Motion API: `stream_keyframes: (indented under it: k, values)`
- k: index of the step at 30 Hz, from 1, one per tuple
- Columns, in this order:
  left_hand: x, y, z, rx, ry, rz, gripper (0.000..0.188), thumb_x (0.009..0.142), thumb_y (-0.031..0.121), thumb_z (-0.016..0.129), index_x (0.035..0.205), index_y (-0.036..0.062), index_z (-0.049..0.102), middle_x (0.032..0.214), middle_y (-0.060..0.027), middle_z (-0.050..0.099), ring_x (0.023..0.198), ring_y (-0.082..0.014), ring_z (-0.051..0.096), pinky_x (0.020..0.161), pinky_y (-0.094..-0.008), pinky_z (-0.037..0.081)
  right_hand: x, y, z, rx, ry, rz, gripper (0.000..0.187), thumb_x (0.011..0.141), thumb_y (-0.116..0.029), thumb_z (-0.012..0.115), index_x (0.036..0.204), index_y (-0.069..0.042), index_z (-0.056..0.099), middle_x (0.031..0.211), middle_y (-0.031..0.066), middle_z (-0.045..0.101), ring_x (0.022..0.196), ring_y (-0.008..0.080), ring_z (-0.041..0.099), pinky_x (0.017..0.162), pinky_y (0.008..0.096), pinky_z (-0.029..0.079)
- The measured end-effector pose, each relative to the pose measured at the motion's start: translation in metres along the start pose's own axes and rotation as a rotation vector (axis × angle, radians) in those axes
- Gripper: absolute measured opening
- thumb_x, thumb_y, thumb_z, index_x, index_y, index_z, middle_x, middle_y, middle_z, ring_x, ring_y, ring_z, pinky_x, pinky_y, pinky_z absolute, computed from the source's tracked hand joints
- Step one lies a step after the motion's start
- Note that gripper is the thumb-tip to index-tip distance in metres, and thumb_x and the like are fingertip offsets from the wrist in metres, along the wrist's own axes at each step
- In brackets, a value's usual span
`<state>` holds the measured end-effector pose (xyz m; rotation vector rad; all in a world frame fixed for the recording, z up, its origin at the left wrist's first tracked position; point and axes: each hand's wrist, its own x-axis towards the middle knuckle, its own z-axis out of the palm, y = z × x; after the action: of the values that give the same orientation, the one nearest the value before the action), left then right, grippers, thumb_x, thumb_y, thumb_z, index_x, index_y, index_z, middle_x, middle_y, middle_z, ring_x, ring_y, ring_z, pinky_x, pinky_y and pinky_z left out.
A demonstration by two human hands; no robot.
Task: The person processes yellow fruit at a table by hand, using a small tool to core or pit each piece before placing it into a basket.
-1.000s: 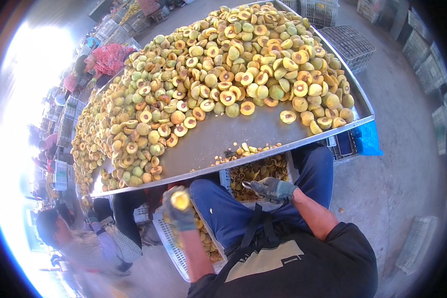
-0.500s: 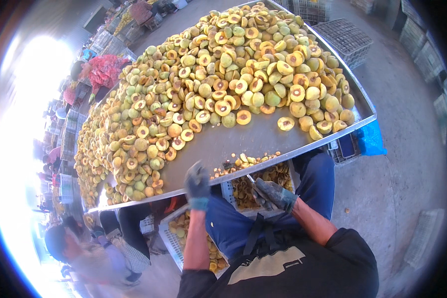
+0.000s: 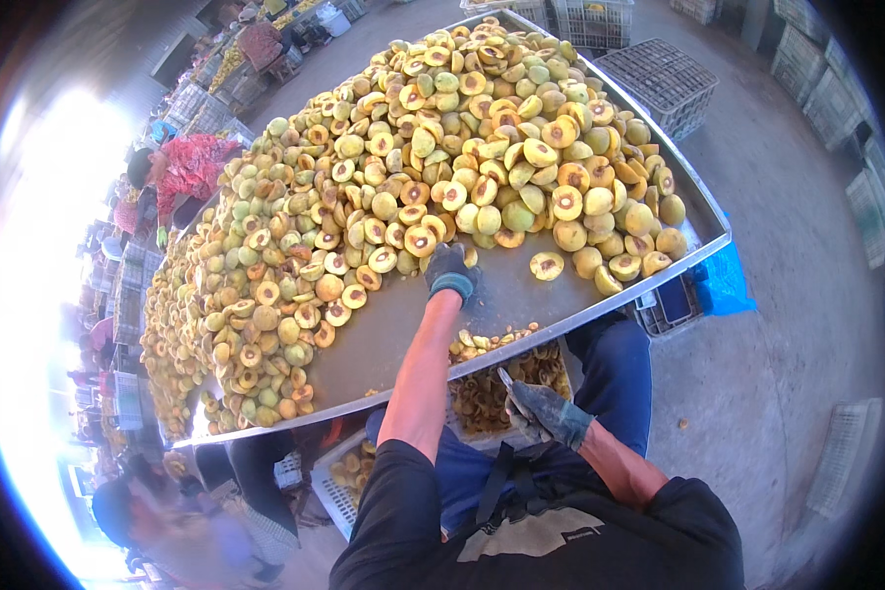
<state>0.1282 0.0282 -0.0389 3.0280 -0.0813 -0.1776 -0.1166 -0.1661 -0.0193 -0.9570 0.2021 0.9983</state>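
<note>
Left hand (image 3: 450, 272), gloved, has moved from the near rim to the front of the heap of halved fruit (image 3: 403, 177); fingers among the halves, grip cannot be told. Right hand (image 3: 547, 413), gloved, low over the lap, clasps a slim metal tool (image 3: 504, 377). Heap spreads across the metal tray (image 3: 354, 359). White crate (image 3: 334, 501) below, holding fruit.

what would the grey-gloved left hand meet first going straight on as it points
Probably the heaped yellow-green fruit halves just ahead of the left hand; depth is unclear.
</note>
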Motion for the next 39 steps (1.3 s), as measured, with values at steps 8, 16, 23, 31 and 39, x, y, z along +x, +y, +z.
stream_keyframes:
  k: [8, 16, 23, 31, 39]
  values:
    - [-0.093, -0.028, -0.006, -1.334, -0.122, -0.026, 0.035, 0.086, 0.012, 0.070, 0.118, 0.0011, 0.061, 0.105, -0.0089, 0.067, 0.095, -0.0213, 0.067, 0.078, -0.0349, 0.057, -0.014, -0.014, 0.019, 0.007, 0.145, -0.100, 0.044, 0.098, -0.052, 0.052, 0.090, -0.010, 0.061, 0.067, -0.0015, 0.056, 0.048, 0.0068, 0.051, 0.041, 0.0203, 0.040]
    - [-0.237, 0.007, -0.036, -1.650, -0.057, 0.070, 0.050, 0.093, 0.020, 0.061, 0.134, -0.0041, 0.049, 0.124, -0.0141, 0.058, 0.108, -0.0205, 0.061, 0.092, -0.0312, 0.052, -0.001, -0.017, 0.025, -0.128, 0.244, -0.457, 0.030, 0.104, -0.029, 0.051, 0.111, -0.002, 0.064, 0.081, -0.0036, 0.056, 0.070, 0.0026, 0.049, 0.059, 0.0205, 0.044]
    - [-0.268, 0.027, -0.008, -1.838, 0.102, -0.145, 0.041, 0.100, 0.022, 0.056, 0.134, -0.0013, 0.054, 0.125, -0.0092, 0.060, 0.113, -0.0152, 0.058, 0.101, -0.0299, 0.046, -0.001, -0.007, 0.054, -0.288, 0.256, -0.532, 0.028, 0.104, -0.029, 0.053, 0.108, -0.004, 0.063, 0.083, -0.0065, 0.053, 0.073, 0.0027, 0.044, 0.061, 0.0209, 0.041]
    - [-0.260, 0.021, 0.008, -2.533, 0.047, -0.416, 0.048, 0.104, 0.042, 0.039, 0.120, 0.0015, 0.058, 0.115, -0.0128, 0.064, 0.103, -0.0236, 0.063, 0.090, -0.0376, 0.054, -0.015, -0.003, 0.059, -0.075, 0.103, -0.320, 0.028, 0.103, -0.030, 0.054, 0.109, -0.005, 0.062, 0.080, -0.0049, 0.055, 0.072, 0.0001, 0.046, 0.057, 0.0174, 0.039]
    - [-0.264, 0.025, 0.002, -2.436, 0.061, -0.347, 0.061, 0.100, 0.055, 0.037, 0.109, -0.0009, 0.061, 0.094, -0.0150, 0.067, 0.081, -0.0280, 0.066, 0.075, -0.0404, 0.057, -0.010, 0.018, 0.066, -0.668, 0.326, -0.633, 0.041, 0.101, -0.034, 0.054, 0.114, 0.004, 0.060, 0.084, 0.0156, 0.068, 0.078, 0.0298, 0.066, 0.074, 0.0400, 0.052]
